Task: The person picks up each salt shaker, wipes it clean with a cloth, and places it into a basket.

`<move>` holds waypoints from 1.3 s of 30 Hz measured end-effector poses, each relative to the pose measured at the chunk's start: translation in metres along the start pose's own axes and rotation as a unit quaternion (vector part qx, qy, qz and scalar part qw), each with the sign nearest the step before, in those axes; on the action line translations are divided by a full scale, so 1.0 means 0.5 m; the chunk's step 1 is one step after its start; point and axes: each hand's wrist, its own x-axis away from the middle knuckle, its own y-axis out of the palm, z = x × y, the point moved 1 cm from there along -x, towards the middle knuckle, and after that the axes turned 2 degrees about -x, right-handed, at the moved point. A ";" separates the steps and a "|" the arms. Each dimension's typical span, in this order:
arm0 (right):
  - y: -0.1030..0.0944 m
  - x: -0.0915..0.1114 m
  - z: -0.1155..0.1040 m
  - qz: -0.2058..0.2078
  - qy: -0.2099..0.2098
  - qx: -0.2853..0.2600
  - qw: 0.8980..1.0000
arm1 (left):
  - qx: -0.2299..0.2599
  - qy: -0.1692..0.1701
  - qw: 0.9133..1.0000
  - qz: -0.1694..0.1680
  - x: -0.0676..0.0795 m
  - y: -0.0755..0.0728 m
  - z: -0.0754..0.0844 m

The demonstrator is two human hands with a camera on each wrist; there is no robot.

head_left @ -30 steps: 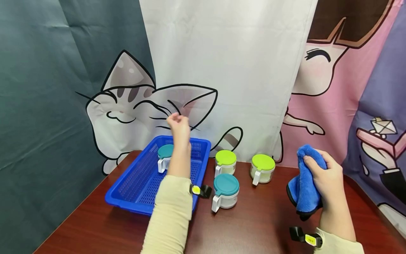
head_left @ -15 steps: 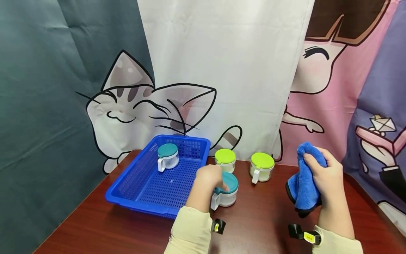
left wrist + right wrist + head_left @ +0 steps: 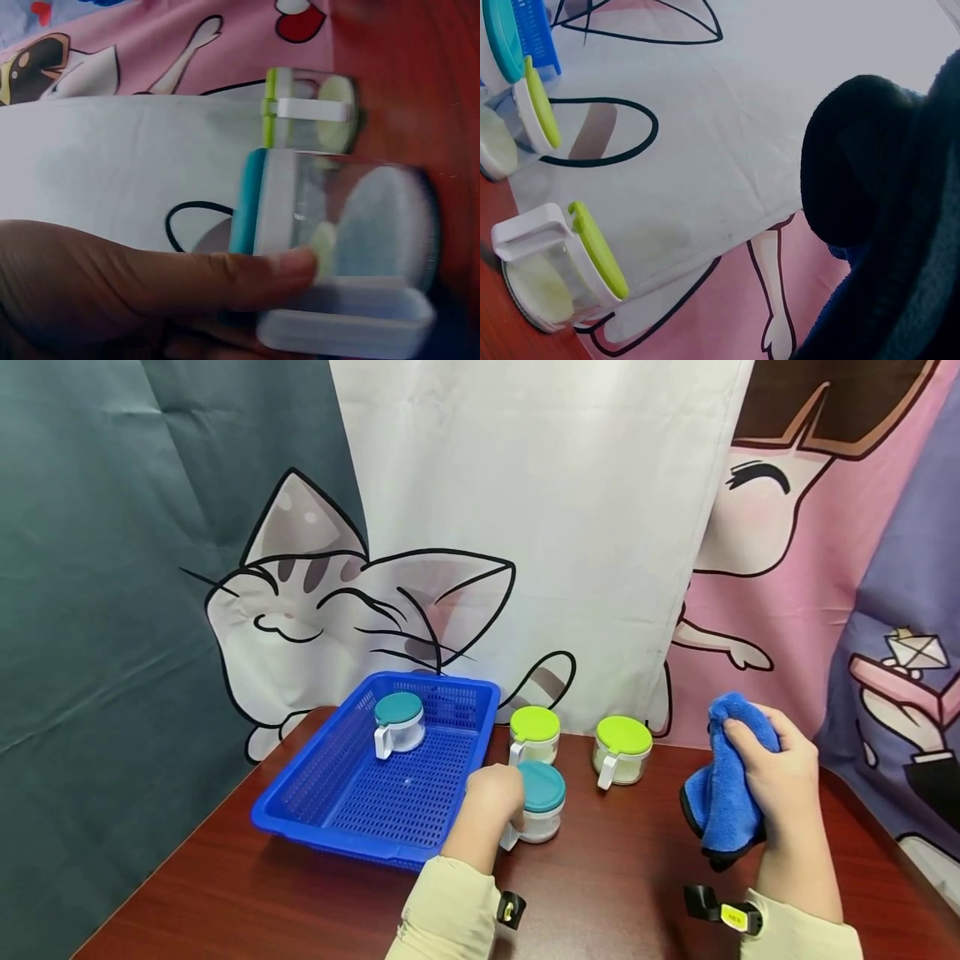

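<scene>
My left hand (image 3: 497,797) grips a clear jar with a teal lid (image 3: 542,800) that stands on the table, on its white-handle side. In the left wrist view a finger (image 3: 225,279) lies along the jar (image 3: 345,225) just above the handle (image 3: 345,319). My right hand (image 3: 780,772) is held above the table at the right and clutches a bunched blue cloth (image 3: 723,806), which fills the right wrist view (image 3: 900,195). A second teal-lidded jar (image 3: 397,722) stands inside the blue basket (image 3: 330,793).
Two green-lidded jars (image 3: 534,735) (image 3: 622,747) stand behind the gripped jar, near the curtain. The blue basket takes up the table's left half. A printed curtain hangs right behind the table. The table's right edge (image 3: 885,835) runs close to my right hand.
My left hand has come back from above the basket, down and right, and has taken hold of the teal-lidded jar on the table. The right hand and cloth have stayed put.
</scene>
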 end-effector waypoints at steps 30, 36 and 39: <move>0.022 0.015 -0.021 -0.008 -0.020 0.006 1.000 | 0.357 0.117 0.871 0.317 0.022 -0.079 0.011; 0.053 0.031 -0.036 -0.011 -0.034 -0.012 0.999 | 0.445 0.154 0.797 0.377 0.029 -0.100 0.029; 0.067 0.042 -0.042 -0.013 -0.046 -0.026 0.998 | 0.477 0.153 0.771 0.394 0.027 -0.099 0.036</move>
